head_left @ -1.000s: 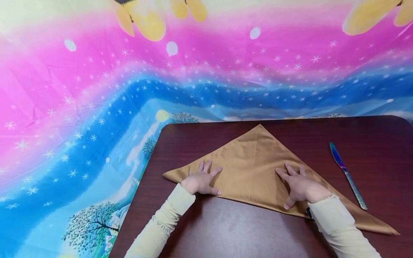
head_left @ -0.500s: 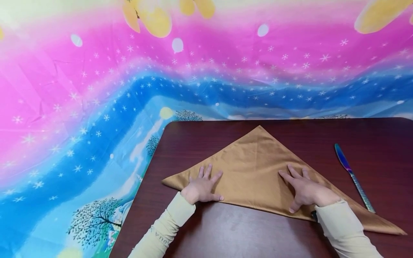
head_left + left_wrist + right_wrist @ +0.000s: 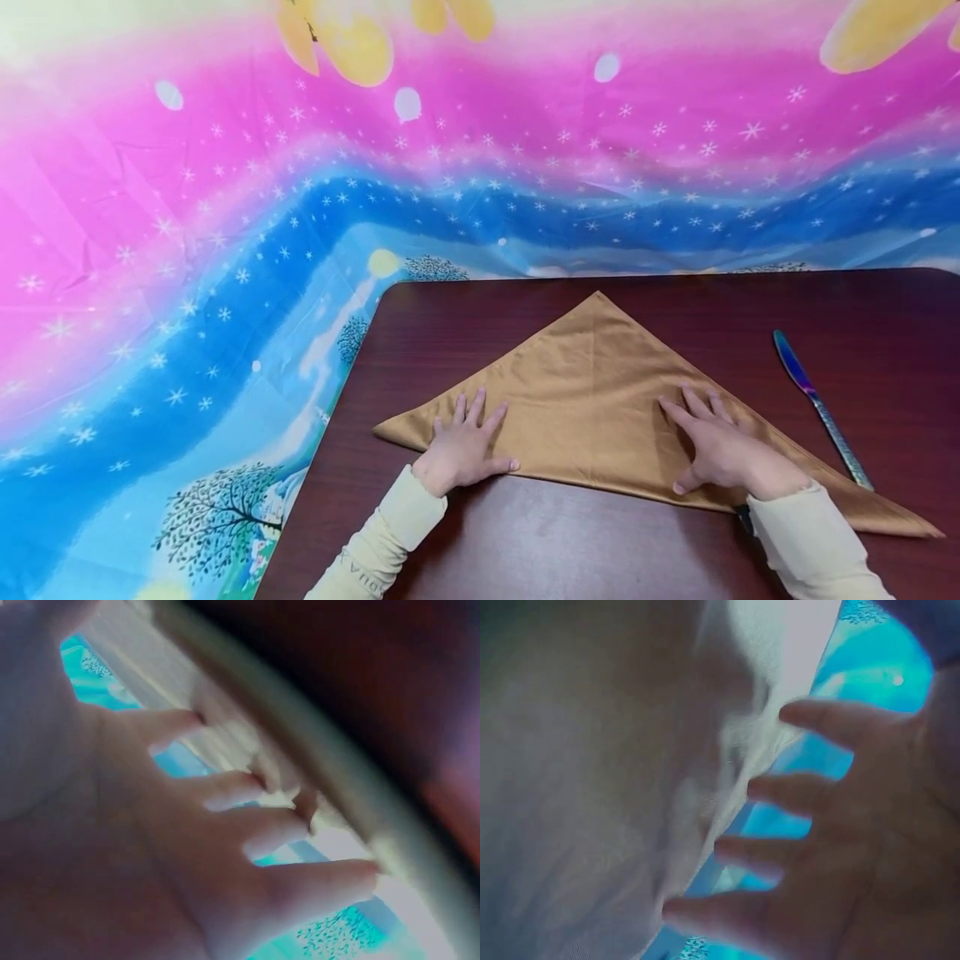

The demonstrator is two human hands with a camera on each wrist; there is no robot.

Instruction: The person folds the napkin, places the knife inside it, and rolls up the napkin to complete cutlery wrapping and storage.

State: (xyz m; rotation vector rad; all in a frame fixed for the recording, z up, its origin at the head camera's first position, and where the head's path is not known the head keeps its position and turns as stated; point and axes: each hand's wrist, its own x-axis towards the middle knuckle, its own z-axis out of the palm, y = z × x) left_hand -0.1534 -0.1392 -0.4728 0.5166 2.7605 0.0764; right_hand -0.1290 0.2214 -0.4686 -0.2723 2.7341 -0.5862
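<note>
A golden-brown satin cloth napkin [image 3: 592, 392], folded into a triangle, lies on the dark table with its peak pointing away and its long folded edge towards me. My left hand [image 3: 463, 450] rests on its left part, fingers spread and thumb along the near edge. On the right part my right hand [image 3: 720, 446] presses with spread fingers, its thumb near the folded edge. In the left wrist view the fingertips of the left hand [image 3: 187, 832] touch the cloth. The right wrist view shows the right hand [image 3: 832, 832] with its straight fingertips against the cloth [image 3: 615, 787].
A table knife [image 3: 821, 408] with an iridescent blade and textured handle lies right of the napkin, its handle end close to the cloth's right edge. The dark red-brown table [image 3: 450, 312] has rounded far corners. Behind it hangs a pink and blue printed backdrop [image 3: 465, 175].
Both hands stay on the napkin. The right hand has slid slightly right over the cloth, and the left a little towards me. The camera view has shifted slightly.
</note>
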